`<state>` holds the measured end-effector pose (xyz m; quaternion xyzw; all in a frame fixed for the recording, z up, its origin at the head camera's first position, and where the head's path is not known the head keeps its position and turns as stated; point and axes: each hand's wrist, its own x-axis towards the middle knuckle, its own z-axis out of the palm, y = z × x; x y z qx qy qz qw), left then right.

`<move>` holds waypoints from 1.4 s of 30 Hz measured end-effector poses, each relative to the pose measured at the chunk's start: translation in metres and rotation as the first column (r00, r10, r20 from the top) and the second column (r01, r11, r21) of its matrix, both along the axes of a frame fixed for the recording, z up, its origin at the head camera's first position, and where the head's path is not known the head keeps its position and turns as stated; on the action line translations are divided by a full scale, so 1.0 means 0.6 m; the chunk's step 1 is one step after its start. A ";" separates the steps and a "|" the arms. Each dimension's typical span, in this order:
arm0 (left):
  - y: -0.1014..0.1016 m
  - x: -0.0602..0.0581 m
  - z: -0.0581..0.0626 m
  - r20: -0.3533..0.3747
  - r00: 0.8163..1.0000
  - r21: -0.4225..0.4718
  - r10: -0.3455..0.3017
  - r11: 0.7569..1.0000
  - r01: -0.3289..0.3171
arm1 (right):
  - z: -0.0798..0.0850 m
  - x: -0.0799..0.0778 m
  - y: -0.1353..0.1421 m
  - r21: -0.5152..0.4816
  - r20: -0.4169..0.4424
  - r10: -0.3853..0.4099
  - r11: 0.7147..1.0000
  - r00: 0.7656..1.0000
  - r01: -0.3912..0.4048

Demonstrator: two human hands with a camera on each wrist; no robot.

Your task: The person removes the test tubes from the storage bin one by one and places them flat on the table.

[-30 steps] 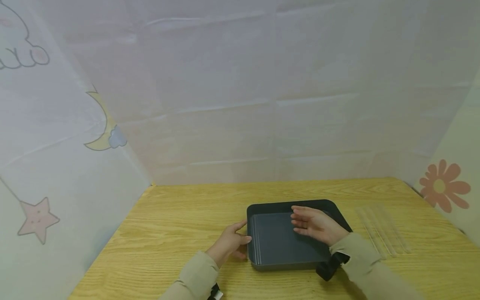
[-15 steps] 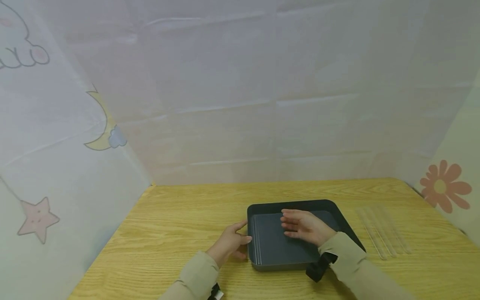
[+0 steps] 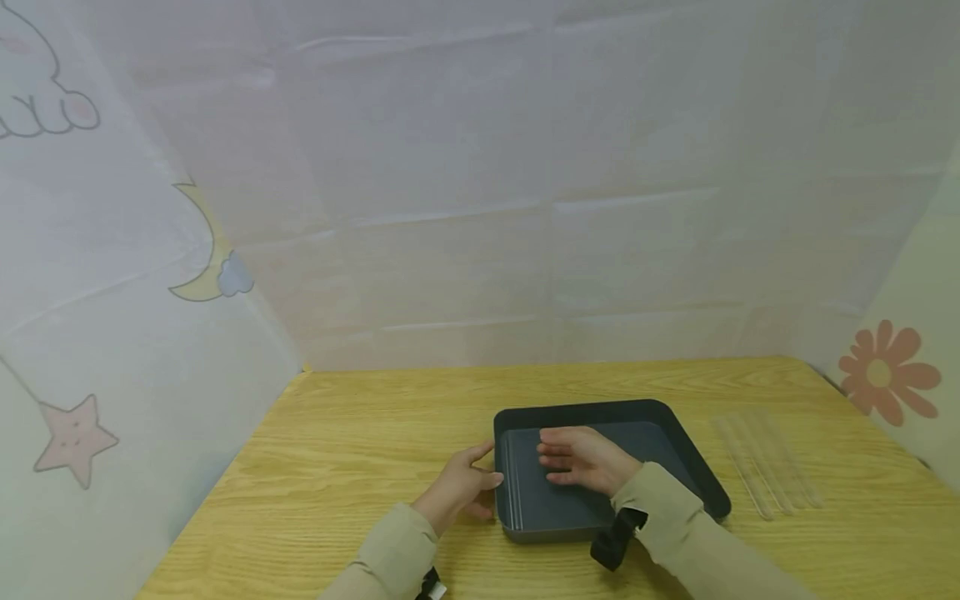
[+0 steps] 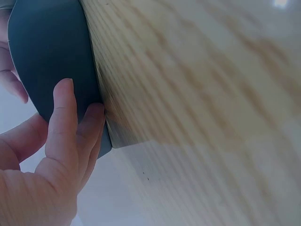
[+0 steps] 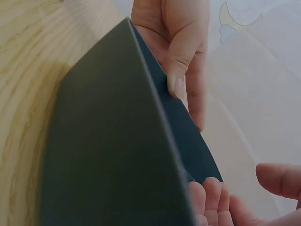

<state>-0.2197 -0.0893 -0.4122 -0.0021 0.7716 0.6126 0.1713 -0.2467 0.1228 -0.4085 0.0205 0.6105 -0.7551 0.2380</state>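
Observation:
A dark grey rectangular baking pan lies on the wooden table. My left hand holds its left side, with the thumb over the rim and the fingers against the outer wall. In the left wrist view those fingers lie along the wall, low down near the tabletop. Over the pan's floor is my right hand, its fingers loosely bent and nothing between them. Whether it touches the floor cannot be seen. Pale lines run along the pan's left inside; whether they are ridges or clear strips is unclear.
Several clear, thin strips lie side by side on the wooden table, right of the pan. A pale printed sheet hangs behind the table and along both sides.
My right hand has moved left across the pan's inside and slightly nearer, uncovering the pan's right front corner. The left hand and the pan have stayed put.

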 end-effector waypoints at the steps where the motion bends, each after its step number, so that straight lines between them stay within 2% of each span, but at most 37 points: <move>1: 0.000 0.000 0.000 0.000 1.000 0.000 0.000 1.000 0.000 | 0.001 -0.001 -0.003 0.008 0.002 -0.003 1.000 1.000 0.003; 11: 0.002 0.002 0.004 0.003 1.000 -0.002 0.003 1.000 -0.003 | 0.009 -0.008 -0.024 0.097 0.024 0.000 0.995 1.000 -0.002; 22: 0.002 0.001 0.005 0.011 1.000 -0.001 -0.010 1.000 0.010 | 0.006 -0.023 -0.055 0.171 0.069 0.132 0.975 0.989 -0.142; 30: 0.004 0.002 0.006 0.003 1.000 -0.012 -0.002 1.000 0.002 | 0.005 -0.025 -0.074 0.204 0.068 0.121 0.970 0.990 -0.132; 42: 0.004 -0.002 0.002 0.000 1.000 -0.017 0.008 1.000 -0.008 | 0.010 -0.036 -0.090 0.250 0.109 0.148 0.953 0.983 -0.172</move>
